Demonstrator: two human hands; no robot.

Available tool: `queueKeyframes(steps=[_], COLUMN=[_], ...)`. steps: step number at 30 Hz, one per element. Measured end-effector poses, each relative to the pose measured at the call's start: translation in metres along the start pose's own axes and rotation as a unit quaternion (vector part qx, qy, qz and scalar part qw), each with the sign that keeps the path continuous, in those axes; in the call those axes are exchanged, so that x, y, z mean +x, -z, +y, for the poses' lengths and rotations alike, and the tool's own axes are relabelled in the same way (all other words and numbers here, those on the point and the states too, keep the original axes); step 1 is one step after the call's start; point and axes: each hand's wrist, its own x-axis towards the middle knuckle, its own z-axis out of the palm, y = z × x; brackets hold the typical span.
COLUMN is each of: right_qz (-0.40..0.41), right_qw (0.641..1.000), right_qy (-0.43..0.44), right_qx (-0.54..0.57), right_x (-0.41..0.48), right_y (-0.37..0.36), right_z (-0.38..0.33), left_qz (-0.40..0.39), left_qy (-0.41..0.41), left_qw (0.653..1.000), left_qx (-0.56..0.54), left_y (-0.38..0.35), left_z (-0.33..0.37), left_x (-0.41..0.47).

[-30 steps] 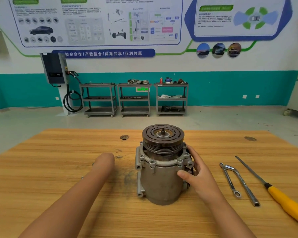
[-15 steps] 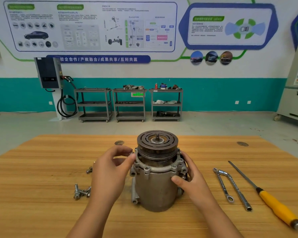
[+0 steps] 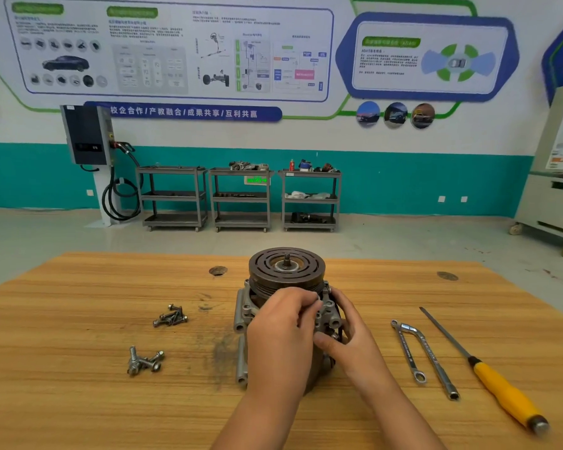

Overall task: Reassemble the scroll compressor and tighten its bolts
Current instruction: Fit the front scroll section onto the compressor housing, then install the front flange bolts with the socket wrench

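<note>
Left hand (image 3: 283, 323), moved in from 9 o'clock, is curling over compressor (image 3: 286, 267) flange at tabletop (image 3: 78, 319) centre, contents unclear; right hand (image 3: 351, 339) is gripping its 3 o'clock side. Bolt-fitting likely starting.

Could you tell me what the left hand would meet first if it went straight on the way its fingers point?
The compressor: the left hand's curled fingertips sit against its housing, just under the pulley. Whether they pinch a bolt is hidden.
</note>
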Motion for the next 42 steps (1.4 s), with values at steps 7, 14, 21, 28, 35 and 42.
queueKeyframes(steps=[7, 14, 21, 28, 35, 42], right_qz=[0.000, -0.003, -0.068, 0.160, 0.130, 0.151], right_qw=[1.000, 1.000, 0.992, 0.927, 0.765, 0.797], right_qy=[0.000, -0.009, -0.049, -0.095, -0.308, -0.311], right_qx=[0.009, 0.018, -0.090, -0.327, -0.551, -0.495], right_x=[0.000, 0.000, -0.008, -0.014, -0.019, -0.019], right_y=[-0.002, -0.003, 0.018, 0.075, 0.123, 0.121], right_z=[0.001, 0.000, -0.016, -0.016, 0.017, 0.019], left_qz=[-0.007, -0.002, -0.008, 0.014, 0.016, -0.021], left_qy=[-0.073, -0.103, -0.112, -0.127, -0.095, -0.052], left_qw=[0.994, 0.988, 0.984, 0.981, 0.988, 0.995], left_qx=[0.087, 0.114, 0.135, 0.147, 0.117, 0.088], left_y=[-0.006, -0.011, -0.013, -0.014, -0.011, -0.011], left_z=[-0.010, -0.019, -0.029, -0.037, -0.037, -0.045], left_x=[-0.003, -0.006, -0.019, -0.029, -0.033, -0.025])
